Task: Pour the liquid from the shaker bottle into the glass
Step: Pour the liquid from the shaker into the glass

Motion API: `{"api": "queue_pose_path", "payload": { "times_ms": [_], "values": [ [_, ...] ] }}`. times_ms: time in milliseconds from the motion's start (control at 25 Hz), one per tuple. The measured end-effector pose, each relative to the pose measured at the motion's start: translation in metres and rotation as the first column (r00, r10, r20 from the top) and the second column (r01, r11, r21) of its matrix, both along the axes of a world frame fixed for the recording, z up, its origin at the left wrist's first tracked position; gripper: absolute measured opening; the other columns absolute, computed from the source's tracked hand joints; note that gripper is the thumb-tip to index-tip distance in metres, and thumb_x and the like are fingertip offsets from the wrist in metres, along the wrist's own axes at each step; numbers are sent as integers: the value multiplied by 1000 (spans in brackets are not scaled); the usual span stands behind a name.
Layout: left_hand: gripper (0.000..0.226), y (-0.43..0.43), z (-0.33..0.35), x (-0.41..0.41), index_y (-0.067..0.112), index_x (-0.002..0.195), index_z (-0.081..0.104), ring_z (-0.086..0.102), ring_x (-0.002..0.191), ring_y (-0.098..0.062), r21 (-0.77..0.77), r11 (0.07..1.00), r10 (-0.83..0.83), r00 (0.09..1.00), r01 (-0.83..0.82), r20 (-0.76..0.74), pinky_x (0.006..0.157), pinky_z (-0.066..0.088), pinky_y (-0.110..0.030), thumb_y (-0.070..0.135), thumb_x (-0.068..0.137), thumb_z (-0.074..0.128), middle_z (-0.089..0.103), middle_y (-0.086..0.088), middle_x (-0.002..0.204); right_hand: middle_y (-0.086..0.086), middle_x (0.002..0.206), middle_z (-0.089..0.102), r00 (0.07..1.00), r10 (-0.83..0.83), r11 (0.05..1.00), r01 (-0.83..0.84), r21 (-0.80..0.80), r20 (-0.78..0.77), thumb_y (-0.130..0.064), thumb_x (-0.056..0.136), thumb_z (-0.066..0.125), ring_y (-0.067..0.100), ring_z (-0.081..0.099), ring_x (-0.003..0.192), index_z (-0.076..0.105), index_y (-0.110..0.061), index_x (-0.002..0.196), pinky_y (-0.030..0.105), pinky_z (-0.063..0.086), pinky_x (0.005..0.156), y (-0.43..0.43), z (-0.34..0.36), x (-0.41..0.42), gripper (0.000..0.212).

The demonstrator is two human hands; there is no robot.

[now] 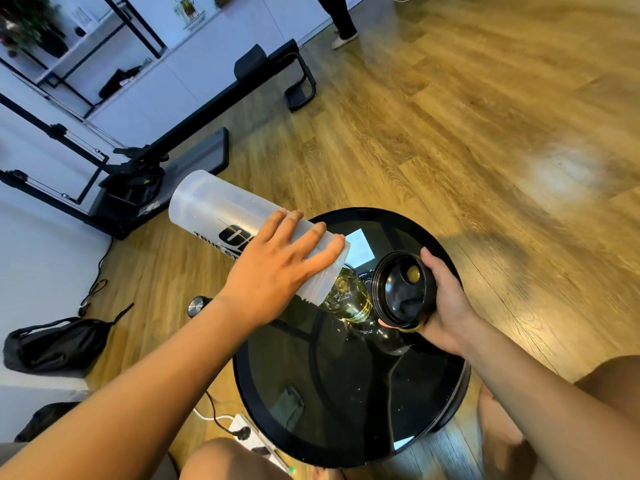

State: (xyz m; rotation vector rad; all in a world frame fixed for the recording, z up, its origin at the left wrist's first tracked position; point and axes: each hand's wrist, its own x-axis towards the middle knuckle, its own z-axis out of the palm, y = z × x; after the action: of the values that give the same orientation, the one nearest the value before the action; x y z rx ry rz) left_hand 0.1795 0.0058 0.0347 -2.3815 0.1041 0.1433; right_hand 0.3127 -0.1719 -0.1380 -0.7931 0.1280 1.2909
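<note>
I count one shaker bottle point(221, 216), tipped mouth-down over one glass point(349, 299) (yellow liquid inside) on the round table point(346, 393); left hand point(277, 268) wraps it, right hand point(446, 306) grips one lid point(401, 292).

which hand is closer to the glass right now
Left. The left hand tips the shaker bottle right over the glass; the right hand holds the black lid just beside it.
</note>
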Motion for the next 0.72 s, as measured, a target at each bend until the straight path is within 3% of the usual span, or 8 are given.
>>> {"api": "queue_pose_path", "payload": {
  "times_ms": [720],
  "values": [
    [97, 4, -6, -5, 22, 148, 37, 55, 122, -47, -47, 997, 57, 996, -54, 69, 109, 31, -54, 34, 66, 87, 58, -16, 139, 21, 124, 71, 1000, 1, 1000, -1, 4, -27, -65, 84, 59, 43, 65, 117, 70, -13, 125, 62, 45, 105, 0, 3, 0, 66]
  ]
}}
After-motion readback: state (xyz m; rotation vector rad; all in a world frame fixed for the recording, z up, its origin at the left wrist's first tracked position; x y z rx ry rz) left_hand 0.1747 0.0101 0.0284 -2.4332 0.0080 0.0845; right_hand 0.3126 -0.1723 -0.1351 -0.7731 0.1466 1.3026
